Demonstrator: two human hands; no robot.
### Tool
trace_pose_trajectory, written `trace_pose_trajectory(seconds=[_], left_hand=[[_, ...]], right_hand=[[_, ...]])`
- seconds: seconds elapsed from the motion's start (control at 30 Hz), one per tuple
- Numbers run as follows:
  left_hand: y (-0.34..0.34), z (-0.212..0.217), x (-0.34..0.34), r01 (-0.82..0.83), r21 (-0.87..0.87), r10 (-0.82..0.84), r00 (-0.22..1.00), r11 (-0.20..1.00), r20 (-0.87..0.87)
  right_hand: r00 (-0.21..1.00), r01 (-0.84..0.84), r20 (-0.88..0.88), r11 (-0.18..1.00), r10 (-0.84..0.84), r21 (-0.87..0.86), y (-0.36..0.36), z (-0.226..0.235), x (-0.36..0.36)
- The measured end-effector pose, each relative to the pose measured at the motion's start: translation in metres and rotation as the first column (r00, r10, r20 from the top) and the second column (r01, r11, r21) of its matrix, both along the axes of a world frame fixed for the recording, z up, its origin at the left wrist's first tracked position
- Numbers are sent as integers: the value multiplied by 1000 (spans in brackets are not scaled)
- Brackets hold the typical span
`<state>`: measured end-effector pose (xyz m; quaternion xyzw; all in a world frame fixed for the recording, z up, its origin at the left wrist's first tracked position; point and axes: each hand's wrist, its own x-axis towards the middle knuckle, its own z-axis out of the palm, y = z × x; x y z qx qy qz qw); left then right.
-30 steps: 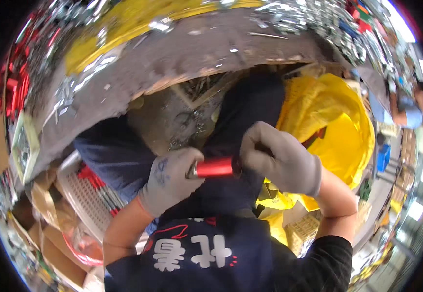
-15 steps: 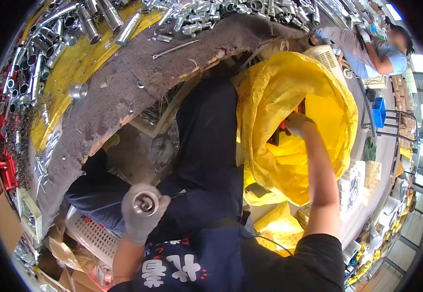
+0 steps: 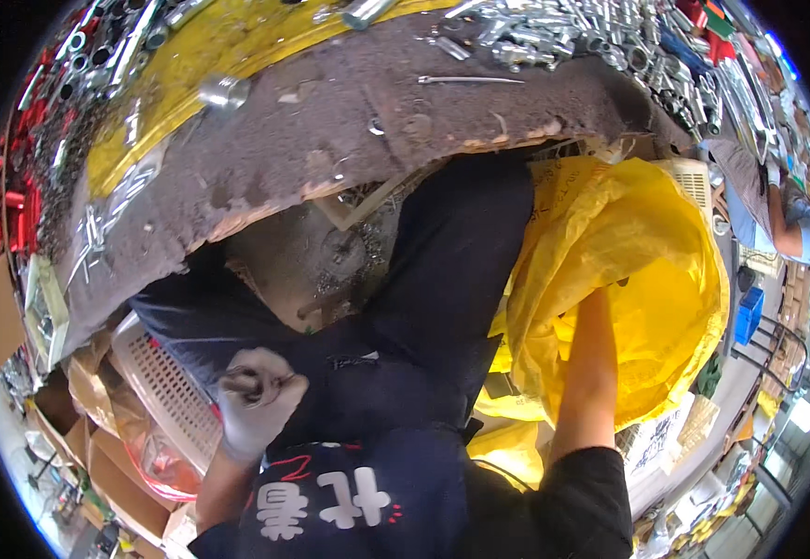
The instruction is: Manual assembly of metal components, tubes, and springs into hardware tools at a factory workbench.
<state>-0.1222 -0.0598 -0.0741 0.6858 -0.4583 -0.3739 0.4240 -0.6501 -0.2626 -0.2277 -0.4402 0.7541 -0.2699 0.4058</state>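
My left hand, in a pale work glove, is closed around a short metal tube, its open end facing up. The tube is slightly blurred. This hand is above my dark-clad lap, beside a white slotted basket. My bare right forearm reaches into a large yellow sack, which stands wide-mouthed to the right of my leg. A fold of the sack hides my right hand, so its fingers and anything in them do not show.
A worn brown-covered bench curves across the front, heaped with shiny metal tubes. A loose metal collar and a thin rod lie on it. Red parts pile at far left. Another person works at far right.
My right hand has gone deeper into the sack, and the red thing seen beside it is now out of sight. My left hand still holds the tube. The view has shifted left.
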Motion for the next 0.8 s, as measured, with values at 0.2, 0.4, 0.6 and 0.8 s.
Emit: trace_pose_trajectory(seconds=[0.2,0.4,0.6,0.8], left_hand=[[-10,10,2,130,-40,-128,991,991,41],[-27,30,-2,220,-228,-304,835,948,-458],[-1,31,30,98,-166,-170,846,981,-506],[11,28,61,118,-291,-77,986,949,150]], right_hand=[[921,331,311,892,-235,-307,70,127,59],[720,-237,343,679,603,-695,116,198,252],[354,-503,765,799,539,-330,119,196,357],[371,-859,736,510,566,42,91,198,389]])
